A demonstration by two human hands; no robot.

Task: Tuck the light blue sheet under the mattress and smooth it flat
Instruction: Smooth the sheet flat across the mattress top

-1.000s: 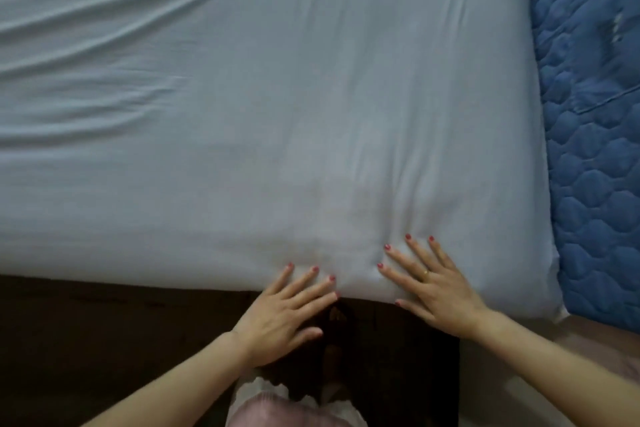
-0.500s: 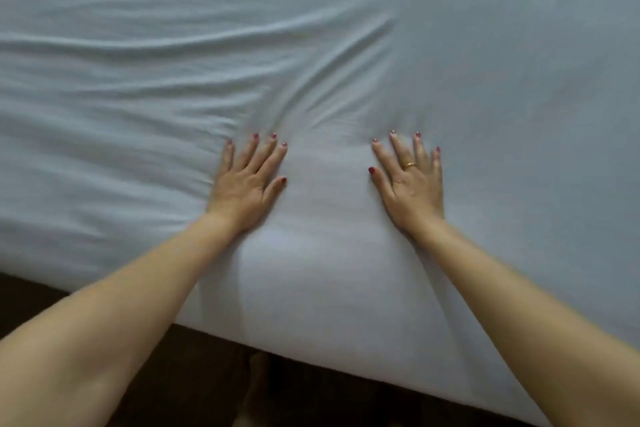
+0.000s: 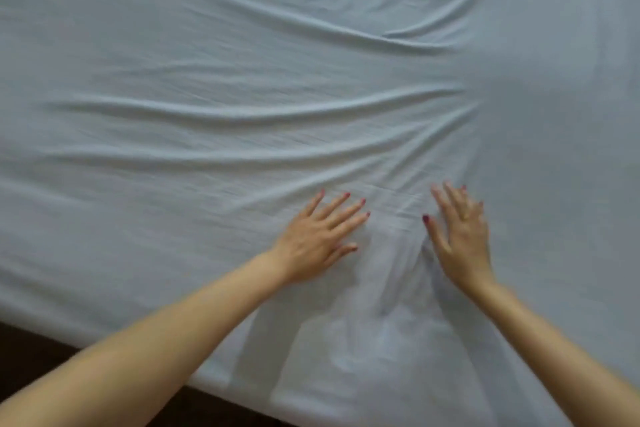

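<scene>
Leaning over the near edge of the bed, the person had both palms pressed flat on the sheet (image 3: pixel 242 55), which covered the whole mattress top in view and dropped over the near side toward the dark floor (image 3: pixel 31 354). The left hand (image 3: pixel 320 241) lay with fingers straight and fanned, holding nothing; the right hand (image 3: pixel 462 236) was just beside it, blurred, fingers also extended and flat on the cloth, a ring showing on one finger. Neither hand gripped or pinched any fabric. Between the two hands a small bunch of cloth stood up, and long ridges ran leftward across the sheet from just ahead of the fingertips, with a few more curving higher up toward the far right. I judged this to be the smoothing part of the job, and not far along, given how many folds were left. The risk I saw was that pushing forward with both palms close together would only herd the slack into a thicker ridge ahead of the fingers instead of spreading it out. A hard shove might also drag the near edge up, loosening whatever tuck was there; whether that edge was tucked at all I could not tell from where it hung.
</scene>
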